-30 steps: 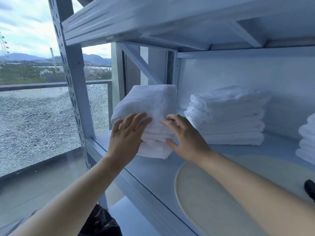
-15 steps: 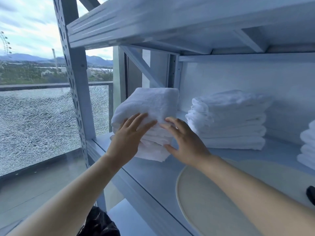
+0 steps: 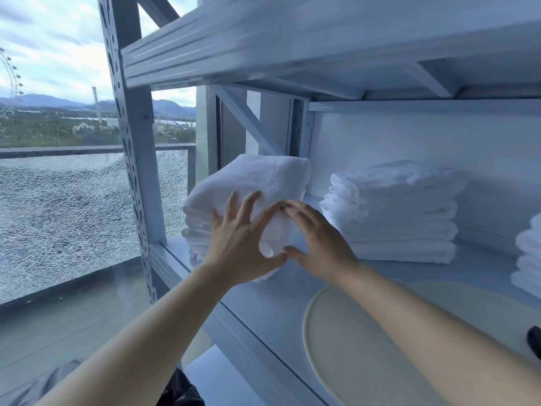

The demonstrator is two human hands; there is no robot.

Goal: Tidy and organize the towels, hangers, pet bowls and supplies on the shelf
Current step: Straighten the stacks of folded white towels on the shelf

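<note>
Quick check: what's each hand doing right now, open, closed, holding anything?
Left hand: open, fingers spread against the left towel stack.
Right hand: open, fingers straight, touching the same stack.

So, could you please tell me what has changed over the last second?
The left hand slid right toward the right hand and spread its fingers; both stay open against the left towel stack. Nothing was gripped or released. The middle towel stack stayed put.

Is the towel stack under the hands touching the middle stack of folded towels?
Apart. The head view shows a strip of bare shelf between the left towel stack and the middle towel stack, with no fabric bridging it.
</note>
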